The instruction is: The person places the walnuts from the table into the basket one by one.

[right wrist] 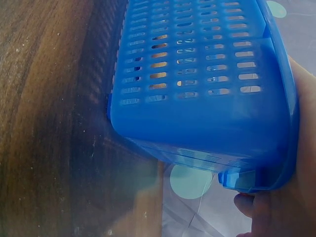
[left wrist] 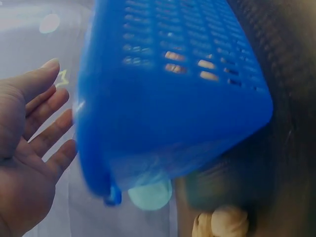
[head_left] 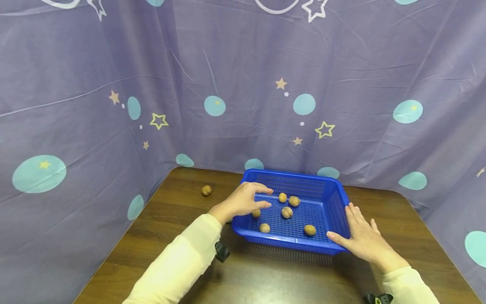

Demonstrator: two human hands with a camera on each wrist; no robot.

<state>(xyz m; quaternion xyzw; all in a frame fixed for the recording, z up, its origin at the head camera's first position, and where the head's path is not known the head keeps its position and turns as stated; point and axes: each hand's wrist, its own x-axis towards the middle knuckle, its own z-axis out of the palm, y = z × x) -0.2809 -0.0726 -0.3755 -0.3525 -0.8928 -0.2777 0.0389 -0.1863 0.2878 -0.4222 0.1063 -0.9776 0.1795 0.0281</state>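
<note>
A blue plastic basket (head_left: 290, 241) with slotted walls sits on the wooden table, holding several walnuts (head_left: 287, 212). Over the basket's left rim, my left hand (head_left: 244, 199) reaches in with thumb and fingers spread apart. Nothing lies between its fingertips, and one walnut (head_left: 256, 213) is just below the thumb. The left wrist view shows this palm (left wrist: 29, 192) beside the basket's rim. My right hand (head_left: 362, 240) rests against the right side, fingers extended along the outside of the rim and thumb at the near right corner. In the right wrist view the basket wall (right wrist: 197, 118) hides most of that hand.
One walnut (head_left: 206, 190) lies on the table (head_left: 182, 211) left of the basket. Behind the table's far edge hangs a purple curtain (head_left: 247, 105) with stars and dots. Dark wrist devices (head_left: 222, 252) sit under both sleeves.
</note>
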